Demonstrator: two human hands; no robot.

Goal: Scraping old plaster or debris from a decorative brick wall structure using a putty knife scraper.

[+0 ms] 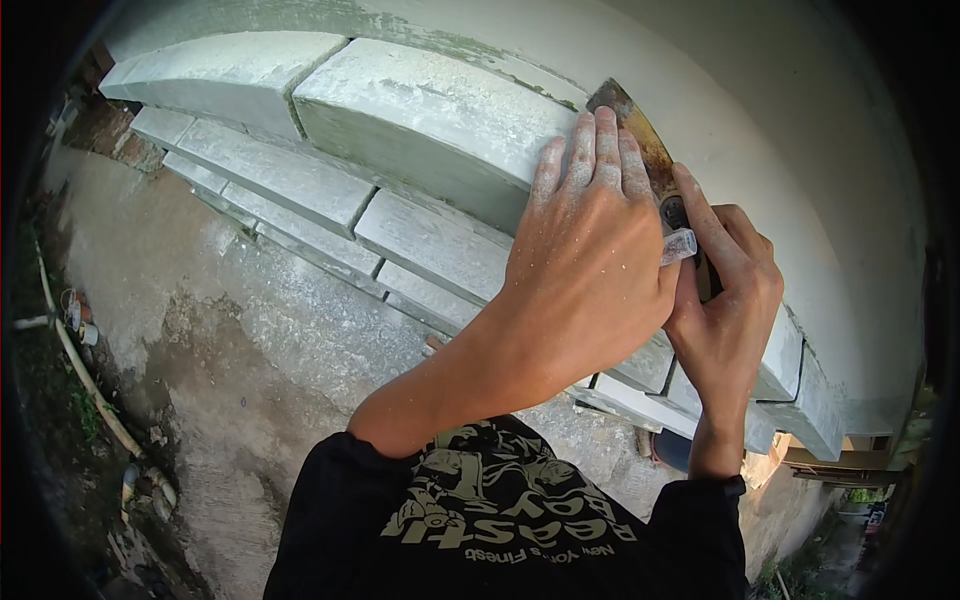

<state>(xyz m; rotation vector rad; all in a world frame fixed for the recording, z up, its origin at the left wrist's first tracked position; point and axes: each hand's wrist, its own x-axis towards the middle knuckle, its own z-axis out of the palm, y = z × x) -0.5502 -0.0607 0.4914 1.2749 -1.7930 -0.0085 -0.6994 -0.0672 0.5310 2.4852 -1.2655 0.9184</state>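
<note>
My right hand grips the dark handle of a hand tool with a rusty, yellowish flat blade. A round rivet shows where blade and handle meet. Flat across the blade lies my left hand, its dusty fingers stretched towards the blade's tip and hiding part of it. Beside the left thumb is a small translucent piece; what it is I cannot tell. Under and beside the left hand runs a pale concrete block, its top face rough and powdery. The blade's tip lies near the block's far edge, against the plastered wall.
More pale blocks lie in stacked rows along the wall, with gaps between their ends. Below is a stained concrete floor. A long pipe or pole and small containers lie at the left edge.
</note>
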